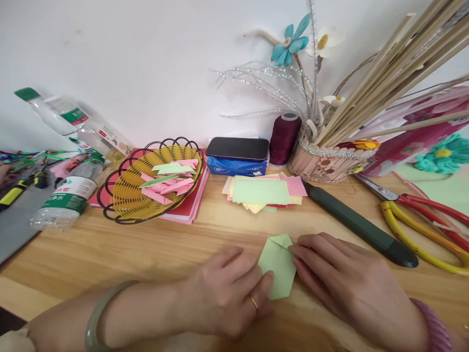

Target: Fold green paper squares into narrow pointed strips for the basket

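Observation:
A small light green paper (277, 264) lies on the wooden table (154, 244) near its front edge, its top corners folded inward to a point. My left hand (227, 293) rests on the paper's left lower edge, fingers curled and pressing it down. My right hand (337, 283) presses on the right edge, fingertips at the folded top corner. Both hands pinch the paper flat against the table.
A stack of coloured paper sheets (262, 193) lies behind the hands. A yellow wire basket (154, 183) holds folded strips. A dark long-handled tool (359, 225), scissors (421, 210), plastic bottles (69, 195), a phone on a tissue pack (237, 155), a thread spool (285, 139) and a stick vase (330, 161) surround them.

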Motion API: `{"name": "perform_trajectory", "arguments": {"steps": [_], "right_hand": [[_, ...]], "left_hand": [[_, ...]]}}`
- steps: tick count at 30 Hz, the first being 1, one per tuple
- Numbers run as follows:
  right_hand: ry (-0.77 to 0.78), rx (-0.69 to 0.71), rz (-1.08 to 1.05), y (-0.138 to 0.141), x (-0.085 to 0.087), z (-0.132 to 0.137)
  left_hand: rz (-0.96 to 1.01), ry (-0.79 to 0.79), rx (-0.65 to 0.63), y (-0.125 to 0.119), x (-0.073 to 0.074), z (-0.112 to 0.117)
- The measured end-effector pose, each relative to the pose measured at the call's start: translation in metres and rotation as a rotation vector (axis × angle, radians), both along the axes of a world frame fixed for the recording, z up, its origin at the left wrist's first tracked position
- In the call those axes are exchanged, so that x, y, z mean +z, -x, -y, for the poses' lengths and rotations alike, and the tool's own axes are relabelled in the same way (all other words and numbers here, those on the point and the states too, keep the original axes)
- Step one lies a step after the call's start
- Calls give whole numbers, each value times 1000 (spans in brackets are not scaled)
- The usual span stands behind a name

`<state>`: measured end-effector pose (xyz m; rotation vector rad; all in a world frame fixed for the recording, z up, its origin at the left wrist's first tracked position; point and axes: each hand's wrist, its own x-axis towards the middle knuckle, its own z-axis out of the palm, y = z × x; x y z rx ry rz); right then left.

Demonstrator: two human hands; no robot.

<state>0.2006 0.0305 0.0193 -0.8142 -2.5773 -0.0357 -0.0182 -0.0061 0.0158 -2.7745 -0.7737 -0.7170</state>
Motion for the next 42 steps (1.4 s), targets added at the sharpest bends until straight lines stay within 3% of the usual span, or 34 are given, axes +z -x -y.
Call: {"name": "perform_trajectory", "arguments": {"steps": [6,10,15,22,30,34,38,42], "right_hand": [[127,108,4,-5,-3,-10],[83,102,-26,-9,-5,-12],[101,-12,-97,-9,-7,-12],[52,104,-45,-7,-6,-14],[250,17,-163,-8,-6,-11],[357,-7,-164,-9,-8,-11],[444,-118,-159,-7,-8,-12],[451,-168,-136,-2,-9,-11]], "left_hand": [[-21,-2,-4,2,-2,-5],[18,3,32,4,-2,-11],[-8,56,76,4,-1,-16],[-20,38,127,3,-5,-17],[212,442,234,2,-1,-16],[253,539,264,3,-2,-18],[280,651,361,2,0,-18],[233,644,469,-1,0,-17]]}}
